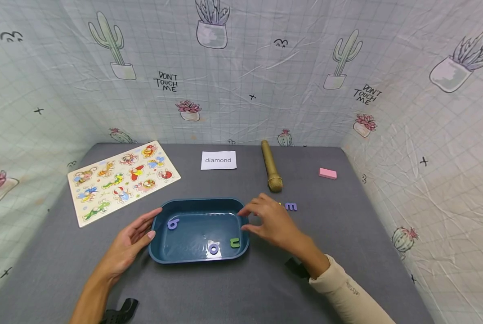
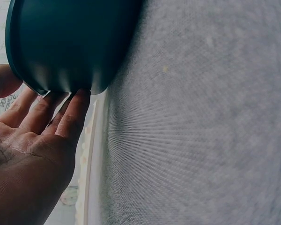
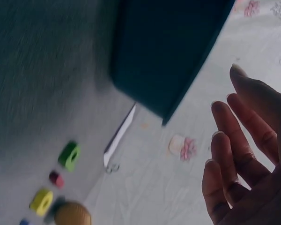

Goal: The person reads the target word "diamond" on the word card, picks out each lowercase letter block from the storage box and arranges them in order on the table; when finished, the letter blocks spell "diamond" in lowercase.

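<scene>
A dark teal tray lies on the table. In it are a purple letter shaped like a b or 6, a purple o and a green n or u. My left hand touches the tray's left end, fingertips against the outer wall in the left wrist view. Over the tray's right rim hovers my right hand, thumb and fingers apart, holding nothing. Beyond it sits a purple m. The right wrist view shows a green piece, a red piece and a yellow piece, mostly hidden in the head view.
A wooden insect puzzle board lies at the left. Behind the tray is a white card reading "diamond". A gold microphone and a pink block are farther right. Printed cloth walls the table.
</scene>
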A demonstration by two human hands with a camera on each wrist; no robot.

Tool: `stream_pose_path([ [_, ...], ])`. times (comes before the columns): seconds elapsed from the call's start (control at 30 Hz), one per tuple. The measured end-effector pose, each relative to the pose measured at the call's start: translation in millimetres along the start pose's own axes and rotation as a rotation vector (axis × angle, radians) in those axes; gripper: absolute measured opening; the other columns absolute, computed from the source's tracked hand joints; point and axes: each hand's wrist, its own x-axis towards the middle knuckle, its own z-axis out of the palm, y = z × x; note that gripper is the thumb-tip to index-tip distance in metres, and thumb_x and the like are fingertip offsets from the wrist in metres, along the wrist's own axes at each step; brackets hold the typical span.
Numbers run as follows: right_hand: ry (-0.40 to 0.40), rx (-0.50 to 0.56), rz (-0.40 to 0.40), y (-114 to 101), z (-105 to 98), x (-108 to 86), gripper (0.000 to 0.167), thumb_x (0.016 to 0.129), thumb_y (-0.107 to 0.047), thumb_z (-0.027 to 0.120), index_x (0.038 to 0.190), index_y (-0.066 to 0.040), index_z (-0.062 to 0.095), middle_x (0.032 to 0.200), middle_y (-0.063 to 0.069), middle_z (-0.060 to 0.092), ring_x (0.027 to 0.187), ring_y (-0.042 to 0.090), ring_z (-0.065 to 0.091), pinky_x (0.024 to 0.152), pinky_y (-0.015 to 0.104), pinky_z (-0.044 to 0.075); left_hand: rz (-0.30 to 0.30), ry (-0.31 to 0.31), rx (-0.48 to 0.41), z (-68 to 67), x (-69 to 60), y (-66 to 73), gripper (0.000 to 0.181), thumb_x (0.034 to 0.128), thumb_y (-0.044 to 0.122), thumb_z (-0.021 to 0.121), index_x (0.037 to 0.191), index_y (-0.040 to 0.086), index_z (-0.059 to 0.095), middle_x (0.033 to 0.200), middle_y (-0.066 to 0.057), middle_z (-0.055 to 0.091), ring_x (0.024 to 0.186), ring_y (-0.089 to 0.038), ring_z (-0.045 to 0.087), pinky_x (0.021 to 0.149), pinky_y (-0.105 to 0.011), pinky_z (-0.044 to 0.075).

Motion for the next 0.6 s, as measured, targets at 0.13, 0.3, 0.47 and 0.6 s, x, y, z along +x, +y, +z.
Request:
stream_pose_path([
  [0.13, -0.042, 0.008, -0.042, -7, 11, 4.3, 0.033, 0.083, -0.03, 0.093, 0.112, -0.02, 0.082, 0.108, -0.007, 0.078, 0.099, 0.013, 0.058, 0.086, 0.034, 0.05, 0.001, -0.002, 0.002, 0.1, -0.1, 0.2, 0.057, 0.1118, 0.021, 0.057, 0.165, 0.015, 0.038, 0.172, -0.017, 0.035, 0.141, 0.014, 0.041, 0.107, -0.002, 0.037],
  [0.3, -0.101, 0.046, -0.086, -12, 26, 9.2, 0.031, 0.085, -0.03, 0.092, 0.113, -0.02, 0.082, 0.107, -0.008, 0.078, 0.101, 0.014, 0.058, 0.09, 0.037, 0.05, 0.013, -0.002, 0.011, 0.2, -0.4, 0.2, 0.056, 0.1119, 0.019, 0.056, 0.165, 0.014, 0.038, 0.172, -0.017, 0.036, 0.141, 0.015, 0.041, 0.107, -0.001, 0.037],
  [0.47, -0.187, 0.088, -0.14, -16, 39, 16.6, 0.03, 0.086, -0.029, 0.091, 0.114, -0.02, 0.082, 0.11, -0.009, 0.079, 0.1, 0.013, 0.059, 0.09, 0.031, 0.051, 0.019, -0.004, 0.012, 0.4, -0.9, -0.1, 0.056, 0.1118, 0.018, 0.056, 0.165, 0.013, 0.038, 0.172, -0.018, 0.036, 0.14, 0.016, 0.041, 0.107, -0.001, 0.037],
  [0.6, -0.27, 0.113, -0.17, -19, 45, 24.5, 0.031, 0.086, -0.03, 0.091, 0.115, -0.022, 0.081, 0.112, -0.012, 0.078, 0.102, 0.012, 0.063, 0.085, 0.022, 0.051, 0.036, -0.007, 0.012, 0.4, -1.6, 0.7, 0.056, 0.1119, 0.016, 0.056, 0.165, 0.011, 0.038, 0.171, -0.019, 0.036, 0.141, 0.015, 0.041, 0.107, -0.002, 0.037],
])
